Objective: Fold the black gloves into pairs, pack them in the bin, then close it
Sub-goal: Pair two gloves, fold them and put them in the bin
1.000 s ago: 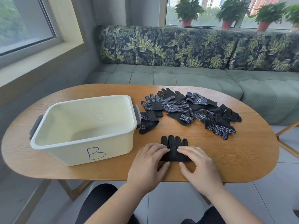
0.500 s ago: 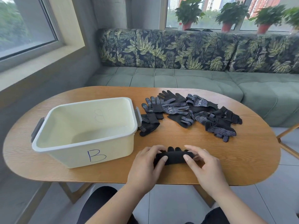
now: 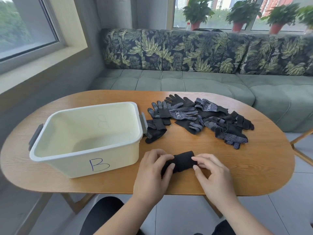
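We are barely started: our left hand (image 3: 152, 168) and right hand (image 3: 213, 173) each pinch an end of one rolled glove bundle (image 3: 182, 160) on the table (image 3: 257, 168), near the bin (image 3: 81, 161). It is probably a pair, though the roll hides that. The bin holds nothing yet, and the loose gloves (image 3: 184, 113) lie heaped beyond.

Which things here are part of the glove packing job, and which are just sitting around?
Job: folded glove bundle, gripped by left hand and right hand; loose gloves pile; bin marked B.
Just there: table, sofa, potted plants.
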